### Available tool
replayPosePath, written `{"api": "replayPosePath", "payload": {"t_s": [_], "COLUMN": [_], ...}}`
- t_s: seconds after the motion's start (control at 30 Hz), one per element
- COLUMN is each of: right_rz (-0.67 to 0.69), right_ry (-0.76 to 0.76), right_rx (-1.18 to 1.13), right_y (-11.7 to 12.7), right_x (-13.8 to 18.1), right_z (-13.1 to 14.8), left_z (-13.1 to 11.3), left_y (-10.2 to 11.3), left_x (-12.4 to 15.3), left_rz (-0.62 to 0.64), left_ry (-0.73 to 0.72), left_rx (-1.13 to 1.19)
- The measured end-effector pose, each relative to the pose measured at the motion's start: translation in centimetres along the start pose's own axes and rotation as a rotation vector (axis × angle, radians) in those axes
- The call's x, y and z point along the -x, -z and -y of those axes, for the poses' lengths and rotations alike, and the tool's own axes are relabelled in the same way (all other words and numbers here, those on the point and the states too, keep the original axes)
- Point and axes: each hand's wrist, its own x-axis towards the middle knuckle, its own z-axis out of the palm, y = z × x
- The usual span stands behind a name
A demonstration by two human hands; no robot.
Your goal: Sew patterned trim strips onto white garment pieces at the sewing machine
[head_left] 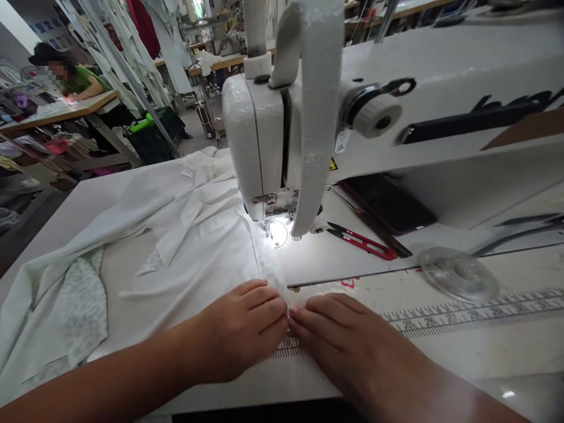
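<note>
White fabric [220, 235] lies across the left of the sewing table and runs up to the lit needle area of a white sewing machine [259, 129]. My left hand [247, 329] is closed on the fabric's near edge, in front of the presser foot [269, 226]. Close beside it, my right hand [343, 335] has its fingers pressed together at the same edge, fingertips almost touching the left ones. The fabric between the fingers is mostly hidden. A patch with a pale spotted print [83, 305] shows at the left.
Red thread snips [363, 241] lie right of the needle, near a dark phone [388, 202]. A clear round dish [458, 273] sits by the printed ruler strip [440, 320]. Further back, a person in green [83, 82] works at another table.
</note>
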Motion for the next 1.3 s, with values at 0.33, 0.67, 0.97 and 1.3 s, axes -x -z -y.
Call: {"api": "replayPosePath", "payload": {"t_s": [0.33,0.67,0.97,1.3], "right_rz": [-0.011,-0.148,-0.133,-0.177], "right_ry": [0.002,-0.127,-0.215,-0.382], "right_rx": [0.060,0.180,0.200,-0.231], "right_y": [1.4,1.2,0.4,2.5], "right_x": [-4.6,-7.9,-7.0,-7.6], "right_z": [-2.6,-4.6,-5.1,-6.3], "left_z": [4.8,10.0,12.5,13.0], "left_y": [-0.2,-0.4,0.2,-0.6], "left_x": [-0.5,-1.6,-2.2,-1.4], "left_rz": [-0.045,-0.085,-0.182,-0.122], "left_ry": [-0.053,-0.045,0.045,0.095], "left_rx": [0.006,-0.072,-0.129,-0.072]}}
